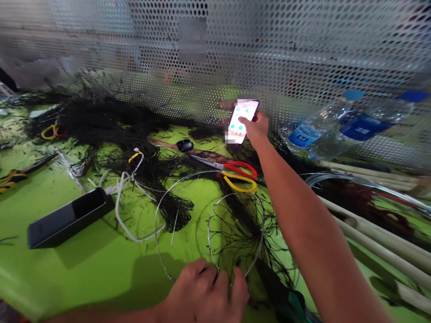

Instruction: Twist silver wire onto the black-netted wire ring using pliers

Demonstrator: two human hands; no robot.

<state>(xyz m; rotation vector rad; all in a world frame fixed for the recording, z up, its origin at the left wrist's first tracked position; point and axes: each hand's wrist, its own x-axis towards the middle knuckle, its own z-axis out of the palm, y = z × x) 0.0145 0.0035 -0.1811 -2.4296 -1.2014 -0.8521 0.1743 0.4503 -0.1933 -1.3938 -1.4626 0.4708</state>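
My right hand (258, 128) reaches forward, closed around a smartphone (239, 130) with a lit white screen, the thumb lying over the screen. At the bottom middle, my left hand (208, 289) is closed on a thin wire hoop (209, 224). Black net strands (244, 224) are attached around that hoop and spread to the right. Between my hands lie scissors (232, 171) with one red and one yellow handle, their blades pointing left. A small black case (185, 145) sits beyond the blades.
A black power bank (70, 220) with a white cable (118, 215) is at left, near yellow-black handled shears (15, 177). Black netting (97, 116) is heaped behind. Water bottles (305, 134), wooden poles (380, 242) and coiled wire (357, 177) lie right. A perforated metal panel (269, 49) rises behind.
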